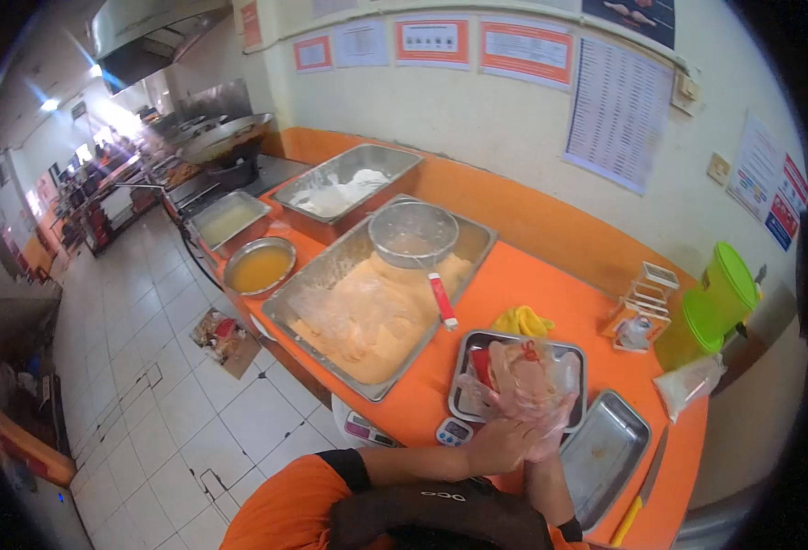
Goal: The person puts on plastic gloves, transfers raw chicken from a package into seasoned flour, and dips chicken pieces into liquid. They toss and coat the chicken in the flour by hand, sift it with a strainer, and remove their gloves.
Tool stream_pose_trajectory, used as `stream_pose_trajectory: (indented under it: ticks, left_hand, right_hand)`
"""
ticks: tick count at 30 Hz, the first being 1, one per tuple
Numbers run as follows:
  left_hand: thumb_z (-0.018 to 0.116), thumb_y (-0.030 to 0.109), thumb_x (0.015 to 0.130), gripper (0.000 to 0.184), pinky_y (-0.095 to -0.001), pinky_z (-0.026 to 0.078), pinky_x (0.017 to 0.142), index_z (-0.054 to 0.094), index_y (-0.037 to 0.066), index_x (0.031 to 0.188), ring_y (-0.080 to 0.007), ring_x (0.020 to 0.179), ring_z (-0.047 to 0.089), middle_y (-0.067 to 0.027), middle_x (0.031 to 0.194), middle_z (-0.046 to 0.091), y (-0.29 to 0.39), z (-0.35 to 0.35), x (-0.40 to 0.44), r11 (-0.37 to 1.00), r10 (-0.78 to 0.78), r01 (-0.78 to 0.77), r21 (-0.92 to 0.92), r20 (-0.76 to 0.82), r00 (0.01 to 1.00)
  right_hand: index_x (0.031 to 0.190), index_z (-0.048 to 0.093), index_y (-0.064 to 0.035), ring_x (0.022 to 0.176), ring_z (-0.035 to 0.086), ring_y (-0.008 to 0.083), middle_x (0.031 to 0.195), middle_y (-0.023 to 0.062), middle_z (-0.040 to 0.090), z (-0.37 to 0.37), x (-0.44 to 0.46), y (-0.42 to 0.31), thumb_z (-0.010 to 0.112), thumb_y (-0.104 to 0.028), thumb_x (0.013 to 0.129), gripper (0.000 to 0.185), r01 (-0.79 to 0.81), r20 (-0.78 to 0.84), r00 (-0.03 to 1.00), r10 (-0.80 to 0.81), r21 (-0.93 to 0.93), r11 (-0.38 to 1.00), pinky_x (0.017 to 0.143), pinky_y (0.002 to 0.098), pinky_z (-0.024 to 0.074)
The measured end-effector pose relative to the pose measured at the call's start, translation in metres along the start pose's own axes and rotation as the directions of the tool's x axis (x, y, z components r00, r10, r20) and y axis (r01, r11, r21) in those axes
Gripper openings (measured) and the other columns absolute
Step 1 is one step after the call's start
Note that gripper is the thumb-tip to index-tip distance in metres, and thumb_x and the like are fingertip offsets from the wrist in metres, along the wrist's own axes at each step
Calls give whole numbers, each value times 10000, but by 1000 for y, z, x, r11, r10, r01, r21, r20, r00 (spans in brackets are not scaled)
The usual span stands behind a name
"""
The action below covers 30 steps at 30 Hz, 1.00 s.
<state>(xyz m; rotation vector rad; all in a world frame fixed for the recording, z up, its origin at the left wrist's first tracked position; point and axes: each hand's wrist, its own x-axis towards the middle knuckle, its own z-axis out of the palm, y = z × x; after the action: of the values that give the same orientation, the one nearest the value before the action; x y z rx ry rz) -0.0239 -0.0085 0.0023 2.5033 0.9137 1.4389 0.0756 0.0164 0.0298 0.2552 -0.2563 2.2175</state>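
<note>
My left hand [502,446] reaches in from the left over the near edge of a metal tray. Its fingers are closed on a clear plastic glove [543,447] at my right wrist. My right hand [550,417] is inside that thin plastic, held over the tray, fingers apparently stretched out; the plastic blurs their outline. In the metal tray [456,403] lies a clear plastic bag [525,362] with red print and pale pink contents, perhaps raw meat. A small digital timer [454,431] sits beside the tray, near my left forearm.
A large pan [376,396] of orange-tinted flour holds a sieve [413,234] with a red handle [441,301]. Behind are a flour pan [404,170] and a bowl of yellow liquid [262,266]. On the right lie another tray [610,449] and a yellow-handled knife [642,495].
</note>
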Motion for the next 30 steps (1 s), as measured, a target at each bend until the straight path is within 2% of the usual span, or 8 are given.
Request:
stream_pose_trajectory:
  ticks: [4,6,9,13,17,21,25,30]
  left_hand:
    - [513,135,784,340,-442,461,747,549,-3,1092,-340,858,593,-182,917,604,-11,7,-5,996,76,-69,-62,118,990]
    - [513,156,806,290,-451,461,726,558,5,1050,-348,849,593,-175,901,607,-14,17,-13,979,130,-102,-177,156,979]
    - [509,171,830,242,-460,464,689,559,25,1017,-347,831,599,-169,870,613,-32,-2,-2,981,48,46,-188,462,885]
    - [532,243,810,245,-438,462,739,585,106,1006,-332,861,603,-147,875,625,-61,-135,59,956,-242,289,48,687,685]
    - [638,229,733,425,-453,470,769,544,63,1112,-320,932,600,-148,998,625,-213,-221,31,450,-810,477,755,120,574]
    - [727,254,694,905,-413,520,760,202,97,1414,-338,1000,590,-237,1355,377,-320,-254,-39,250,-965,504,827,167,205]
    - [662,261,772,694,-416,533,703,341,79,1360,-343,899,626,-197,1323,443,-320,-256,-36,67,-979,799,597,195,-63]
    - [587,197,747,272,-386,528,643,645,-8,915,-304,654,641,-206,906,639,-382,-262,-47,389,-898,618,683,430,90]
  right_hand:
    - [1414,272,-177,1294,290,404,1424,157,297,1,18,-3,401,-665,827,774,109,19,994,-110,62,992,984,580,341]
    - [1419,257,-176,1293,295,404,1431,156,290,-20,24,-7,408,-652,834,770,99,85,994,-75,-337,936,985,579,344]
    - [1422,223,-117,1281,331,379,1436,144,288,-78,21,-26,469,-477,896,684,223,-303,884,-355,-393,892,999,503,372]
    - [1411,211,-49,1223,415,301,1386,164,344,-36,13,-45,456,-142,863,608,400,-164,830,-533,-492,773,1021,392,383]
    - [1413,190,-29,1159,477,263,1353,178,375,13,-4,-55,450,89,785,690,530,-112,729,-676,-533,660,1025,348,402]
    - [1426,157,-57,1091,512,269,1366,193,359,21,-27,-68,472,129,743,775,508,-130,805,-579,-352,786,992,368,442]
    - [1417,163,-44,961,534,227,1146,137,464,16,-40,-69,531,96,748,777,457,-149,797,-586,-486,745,912,353,505]
    - [1413,183,-36,929,546,180,1099,104,475,5,-43,-72,560,37,755,761,465,-240,701,-672,-561,685,784,265,549]
